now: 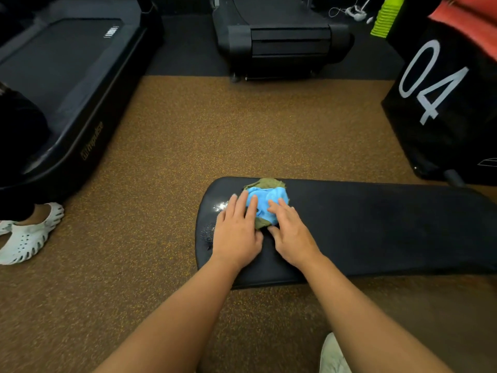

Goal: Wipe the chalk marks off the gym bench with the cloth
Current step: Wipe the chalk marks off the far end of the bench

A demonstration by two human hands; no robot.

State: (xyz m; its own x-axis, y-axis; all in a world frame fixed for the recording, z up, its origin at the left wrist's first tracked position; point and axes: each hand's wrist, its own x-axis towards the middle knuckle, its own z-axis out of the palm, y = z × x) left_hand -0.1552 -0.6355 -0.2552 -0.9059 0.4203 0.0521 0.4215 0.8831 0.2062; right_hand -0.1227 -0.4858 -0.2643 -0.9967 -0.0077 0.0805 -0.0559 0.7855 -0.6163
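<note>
— Where's the cloth (pixel 266 201)?
— On the worktop (pixel 376 227) near its rounded end, chalk (pixel 221 206) just left of it.
— Grips?
— I've got left hand (pixel 236 232) and right hand (pixel 291 234) spread flat, pressing it.

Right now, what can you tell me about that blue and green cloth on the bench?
The cloth is a soft, bunched-up wad, bright blue on top with olive green showing at its far and near edges. It lies near the rounded end of the black padded bench. The left hand and right hand both rest flat on it, fingers spread. A white chalk mark sits just beside it.
</note>
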